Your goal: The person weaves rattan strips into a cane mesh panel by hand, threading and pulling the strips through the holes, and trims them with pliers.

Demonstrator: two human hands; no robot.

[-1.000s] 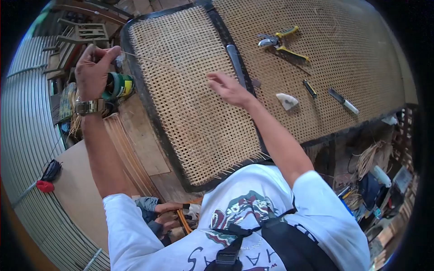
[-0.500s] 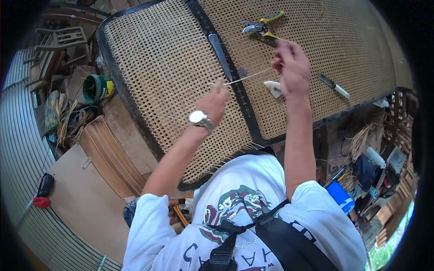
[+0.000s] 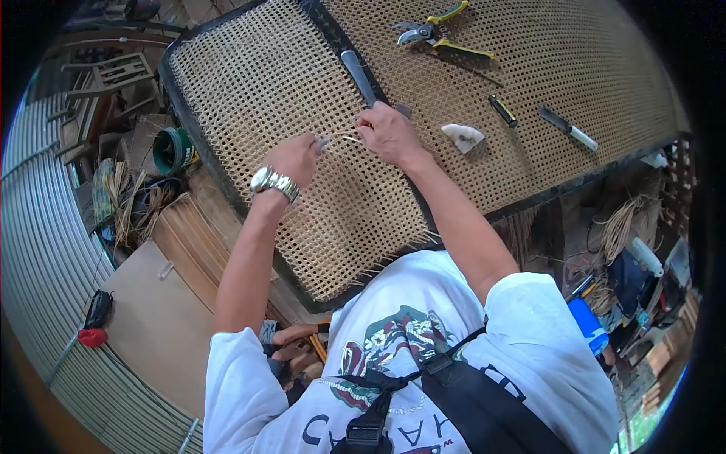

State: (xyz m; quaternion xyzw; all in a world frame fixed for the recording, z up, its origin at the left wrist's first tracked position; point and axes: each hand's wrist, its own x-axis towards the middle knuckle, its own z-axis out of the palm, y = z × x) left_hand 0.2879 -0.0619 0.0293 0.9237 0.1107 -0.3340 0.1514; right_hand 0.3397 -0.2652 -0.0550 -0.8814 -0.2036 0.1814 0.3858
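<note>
**Cane Panel (image 3: 325, 219) Bore a Scatter of Tools**

The woven panel, edged by a dark frame (image 3: 560, 188), carried a white chunk (image 3: 459, 136). From that chunk, yellow-handled shears (image 3: 432, 30) lay at twelve o'clock, a thin dark rod (image 3: 476, 72) just below them. A black-and-yellow cutter (image 3: 503, 111) rested at two, a white-handled knife (image 3: 570, 131) at three, and a grey flat tool (image 3: 357, 74) at ten.

Strip (image 3: 351, 138) apparently above cane panel (image 3: 249, 72)
</note>
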